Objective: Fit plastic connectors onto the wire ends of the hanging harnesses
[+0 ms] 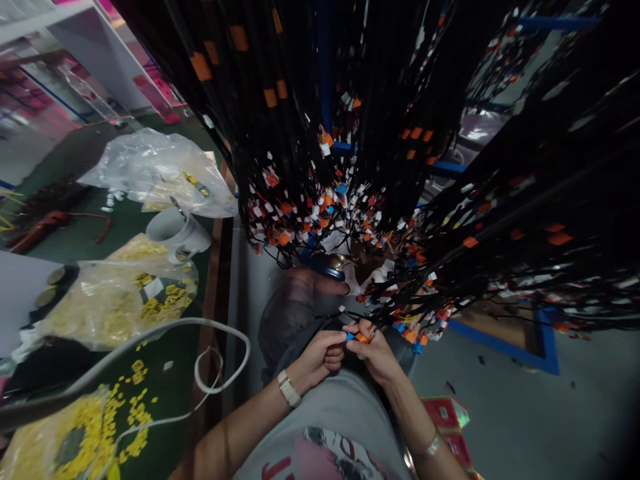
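Green tabletop (175,377), at left; on it, small yellow plastic pieces (140,417) scattered near, a crumpled clear plastic bag (165,157) far, and a pale mug (193,235) between. White looped cable (249,350), over the tabletop's right edge. Left hand (325,353), at centre near, white-strapped watch (289,389) on wrist: fingers curled, thumb and fingertip pinching a small blue plastic connector (349,337). Right hand (376,350), just beside: fingers closed on a small orange plastic connector (362,338), next to the blue one; whether the two are joined cannot be told. Hanging black cable bundles (280,133), centre to right, far, tipped with multicoloured connectors. Blue frame (549,343), right.
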Demonstrator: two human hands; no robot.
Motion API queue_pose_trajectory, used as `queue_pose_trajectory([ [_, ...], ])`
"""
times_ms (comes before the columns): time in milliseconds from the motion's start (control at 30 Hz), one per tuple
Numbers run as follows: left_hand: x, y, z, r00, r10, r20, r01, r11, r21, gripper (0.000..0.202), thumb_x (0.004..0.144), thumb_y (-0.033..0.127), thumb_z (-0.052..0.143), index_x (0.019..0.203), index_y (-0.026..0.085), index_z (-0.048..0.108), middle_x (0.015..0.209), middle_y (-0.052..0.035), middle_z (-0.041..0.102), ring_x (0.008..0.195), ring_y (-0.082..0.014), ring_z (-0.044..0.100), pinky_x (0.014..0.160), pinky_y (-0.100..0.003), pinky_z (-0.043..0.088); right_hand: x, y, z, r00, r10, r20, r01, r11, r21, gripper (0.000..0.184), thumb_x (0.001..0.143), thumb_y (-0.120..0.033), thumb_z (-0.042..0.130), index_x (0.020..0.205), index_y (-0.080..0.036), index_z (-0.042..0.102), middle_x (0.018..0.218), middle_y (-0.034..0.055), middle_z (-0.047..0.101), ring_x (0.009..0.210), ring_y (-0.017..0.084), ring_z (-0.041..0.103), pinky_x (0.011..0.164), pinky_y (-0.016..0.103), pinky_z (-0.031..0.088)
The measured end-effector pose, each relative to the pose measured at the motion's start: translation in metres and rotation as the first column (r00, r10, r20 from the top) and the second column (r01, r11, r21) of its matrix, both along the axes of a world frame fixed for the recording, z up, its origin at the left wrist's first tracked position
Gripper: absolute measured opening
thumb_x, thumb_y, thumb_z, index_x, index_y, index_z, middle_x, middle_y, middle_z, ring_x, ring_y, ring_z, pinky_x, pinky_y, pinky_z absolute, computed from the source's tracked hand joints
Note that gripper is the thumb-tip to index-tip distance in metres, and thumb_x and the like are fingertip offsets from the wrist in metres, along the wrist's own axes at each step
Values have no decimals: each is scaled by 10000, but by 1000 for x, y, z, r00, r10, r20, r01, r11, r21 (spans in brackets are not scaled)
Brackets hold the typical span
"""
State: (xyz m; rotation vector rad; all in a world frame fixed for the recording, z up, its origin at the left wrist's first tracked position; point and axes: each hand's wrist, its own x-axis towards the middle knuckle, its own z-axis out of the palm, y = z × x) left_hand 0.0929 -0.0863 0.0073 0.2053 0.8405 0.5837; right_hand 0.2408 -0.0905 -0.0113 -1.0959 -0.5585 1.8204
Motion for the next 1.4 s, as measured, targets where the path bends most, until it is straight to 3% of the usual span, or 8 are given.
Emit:
queue_pose_trajectory([
  [200,2,1,1,999,-2,-37,1,1000,-12,329,652,347,703,649,175,423,400,131,218,361,-15,101,388,-182,35,0,0,0,1000,0,13,-1,1000,17,500,485,-230,855,623,-234,375,827,12,687,803,192,591,735,316,417],
  [600,3,2,4,998,-3,-56,2,1000,-25,326,639,354,718,679,166,455,400,130,229,362,-14,107,394,-181,42,1,1,6,999,3,42,-2,1000,-2,507,478,-247,862,634,-232,380,843,17,679,739,177,572,637,281,411],
  [800,1,3,-2,1000,13,7,-12,1000,-28,299,688,371,691,721,156,486,426,113,264,370,-21,143,387,-171,59,4,6,11,999,51,-6,-51,999,13,363,652,-336,778,676,-231,432,927,40,677,799,173,579,726,301,417],
  [933,-2,4,-2,999,23,40,-24,1000,16,301,747,401,655,722,151,489,441,108,263,372,-21,140,380,-165,73,9,10,12,994,90,57,-93,995,43,322,672,-332,759,674,-224,456,920,29,661,845,181,571,776,307,412],
  [1100,-4,6,-1,997,42,58,-41,999,-22,326,779,420,622,817,102,566,440,103,261,379,-20,135,371,-155,95,19,12,11,971,146,188,-161,985,67,288,622,-302,772,713,-224,511,851,-1,614,781,164,531,654,256,402],
  [1200,-4,6,-2,995,53,84,-49,998,-43,325,810,423,584,836,99,571,439,100,261,375,-24,142,368,-148,106,20,12,10,976,161,147,-171,983,60,292,628,-308,771,740,-221,517,863,-1,600,712,137,508,558,227,383],
  [1300,-3,7,-4,996,62,70,-58,996,-66,340,828,463,552,803,123,543,453,92,296,363,-23,173,365,-142,120,15,11,11,984,157,86,-156,988,-18,338,634,-361,773,737,-221,482,857,-8,594,541,85,431,402,198,276],
  [1400,-2,6,-4,997,75,24,-72,991,-115,344,830,478,543,802,135,525,495,73,375,362,-25,263,363,-135,169,8,12,13,993,107,41,-104,991,-78,389,603,-406,790,711,-214,470,778,-20,591,457,58,370,360,193,228],
])
